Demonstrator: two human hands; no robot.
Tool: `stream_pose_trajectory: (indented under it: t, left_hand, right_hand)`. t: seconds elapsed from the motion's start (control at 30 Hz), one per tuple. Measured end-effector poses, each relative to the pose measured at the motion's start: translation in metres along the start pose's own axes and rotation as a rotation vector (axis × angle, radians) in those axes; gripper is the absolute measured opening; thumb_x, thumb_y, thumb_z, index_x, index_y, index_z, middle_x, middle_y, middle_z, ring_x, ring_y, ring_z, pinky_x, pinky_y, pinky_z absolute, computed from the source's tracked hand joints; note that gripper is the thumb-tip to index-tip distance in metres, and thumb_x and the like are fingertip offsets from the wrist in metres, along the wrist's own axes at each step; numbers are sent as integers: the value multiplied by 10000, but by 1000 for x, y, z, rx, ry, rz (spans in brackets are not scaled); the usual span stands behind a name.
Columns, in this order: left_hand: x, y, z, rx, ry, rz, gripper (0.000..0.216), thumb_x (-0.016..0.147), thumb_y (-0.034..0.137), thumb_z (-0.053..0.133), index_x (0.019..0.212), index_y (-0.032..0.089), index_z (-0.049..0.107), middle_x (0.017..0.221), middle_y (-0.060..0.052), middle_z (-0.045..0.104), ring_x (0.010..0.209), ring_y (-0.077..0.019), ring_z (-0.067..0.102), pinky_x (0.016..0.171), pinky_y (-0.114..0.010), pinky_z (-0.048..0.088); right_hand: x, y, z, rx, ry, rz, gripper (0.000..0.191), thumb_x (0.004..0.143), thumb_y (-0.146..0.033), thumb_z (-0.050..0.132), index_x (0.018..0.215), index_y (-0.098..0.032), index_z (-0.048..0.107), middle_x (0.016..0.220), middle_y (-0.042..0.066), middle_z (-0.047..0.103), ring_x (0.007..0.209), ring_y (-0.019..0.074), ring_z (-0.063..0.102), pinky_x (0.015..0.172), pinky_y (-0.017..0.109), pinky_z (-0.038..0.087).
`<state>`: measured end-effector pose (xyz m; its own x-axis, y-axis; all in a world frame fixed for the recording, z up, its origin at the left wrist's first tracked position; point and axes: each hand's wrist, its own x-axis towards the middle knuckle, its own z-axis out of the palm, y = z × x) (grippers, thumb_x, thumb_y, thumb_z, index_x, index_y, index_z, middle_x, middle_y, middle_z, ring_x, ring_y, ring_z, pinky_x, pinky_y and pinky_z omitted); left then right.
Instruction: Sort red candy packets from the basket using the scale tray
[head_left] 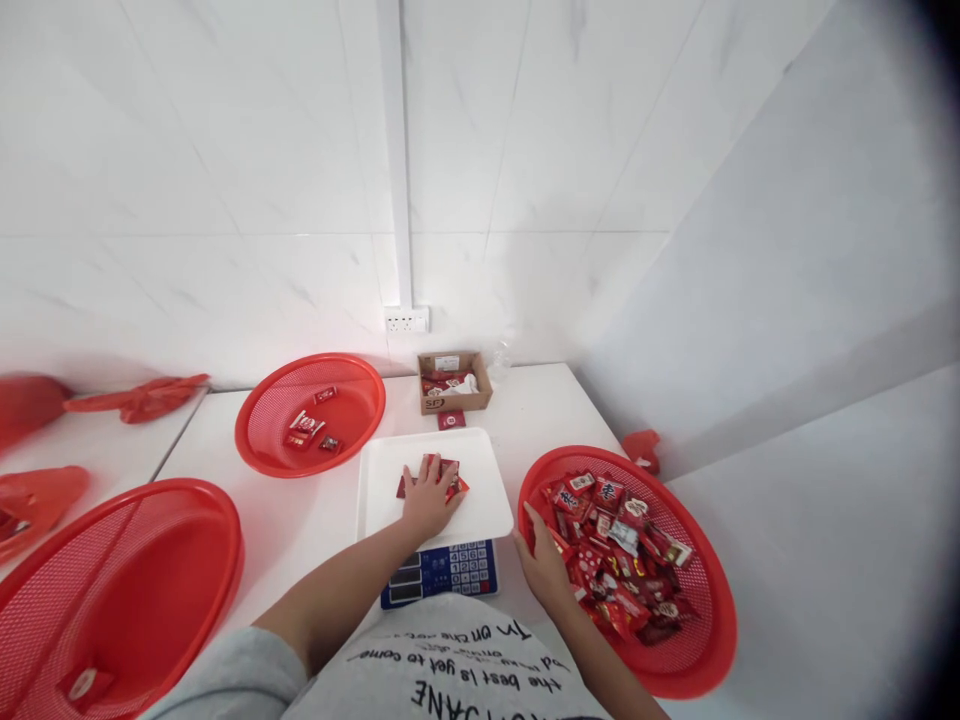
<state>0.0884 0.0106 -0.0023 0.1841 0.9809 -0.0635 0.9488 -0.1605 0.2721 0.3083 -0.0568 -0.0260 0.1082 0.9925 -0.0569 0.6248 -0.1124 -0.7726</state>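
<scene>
My left hand (426,497) lies on several red candy packets (451,478) on the white tray (480,470) of a blue digital scale (442,572), fingers curled over them. My right hand (541,562) rests at the near left rim of a red mesh basket (701,660) heaped with red wrapped candies (619,555), its fingers pointing into the pile; what they hold, if anything, is hidden.
A second red basket (262,440) at the back holds a few packets. A large red basket (172,560) sits near left. An open cardboard box (453,381) stands by the wall under a socket (406,320). Red bags (139,397) lie at left.
</scene>
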Motion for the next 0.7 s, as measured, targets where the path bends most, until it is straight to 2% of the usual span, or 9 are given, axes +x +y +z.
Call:
stream_pose_trajectory:
  t: [0.2, 0.27, 0.3, 0.4, 0.5, 0.57, 0.63, 0.7]
  left_hand:
    - [-3, -24, -17, 22, -88, 409, 561, 845, 579, 320, 1352, 341, 335, 1455, -70, 294, 1348, -288, 182, 1054, -585, 70]
    - [-5, -33, -24, 30, -81, 475, 571, 843, 583, 320, 1359, 338, 321, 1467, -63, 268, 1356, -275, 165, 1063, -569, 63]
    - [-6, -39, -27, 37, -52, 459, 567, 851, 568, 320, 1364, 327, 314, 1472, -64, 255, 1358, -269, 159, 1067, -557, 74]
    - [-13, -65, -35, 74, 111, 254, 523, 891, 470, 309, 1374, 269, 317, 1467, -82, 266, 1355, -257, 180, 1075, -519, 130]
    - [-28, -108, -48, 136, 230, -31, 495, 900, 408, 309, 1353, 218, 371, 1439, -105, 321, 1340, -275, 223, 1065, -540, 147]
    - [-41, -142, -60, 166, 205, -220, 476, 899, 390, 310, 1326, 209, 416, 1420, -102, 358, 1340, -296, 215, 1051, -578, 131]
    - [-56, -174, -72, 168, 94, -365, 463, 894, 391, 321, 1294, 204, 460, 1352, -102, 458, 1332, -326, 220, 1033, -614, 121]
    - [-70, -198, -81, 165, 26, -416, 427, 895, 381, 314, 1244, 230, 509, 1323, -75, 495, 1329, -324, 227, 1027, -619, 126]
  right_hand:
    - [1, 3, 0, 15, -23, 29, 584, 795, -445, 423, 1300, -153, 403, 1346, 117, 444, 1256, 231, 394, 1038, 394, 325]
    - [1, 3, 0, 29, -29, 38, 603, 789, -455, 422, 1302, -140, 399, 1348, 125, 440, 1261, 236, 386, 1038, 399, 322]
    - [1, 4, 0, 40, -26, 41, 608, 786, -460, 421, 1300, -136, 401, 1346, 128, 442, 1260, 238, 387, 1038, 401, 321]
    - [1, 4, 1, 75, -12, 54, 621, 773, -477, 428, 1293, -137, 411, 1335, 124, 454, 1252, 238, 395, 1043, 399, 309]
    - [2, 4, 2, 88, -14, 68, 644, 759, -498, 429, 1292, -137, 411, 1340, 126, 448, 1262, 237, 380, 1059, 393, 278]
    - [2, 4, 2, 82, -20, 70, 659, 756, -511, 420, 1294, -130, 405, 1342, 134, 442, 1273, 240, 363, 1067, 394, 261]
    - [2, 5, 2, 77, -21, 68, 666, 755, -516, 412, 1297, -129, 398, 1340, 137, 441, 1276, 242, 357, 1067, 398, 258]
    - [2, 6, 2, 74, -22, 72, 666, 754, -516, 416, 1302, -138, 390, 1343, 135, 438, 1271, 247, 364, 1061, 405, 266]
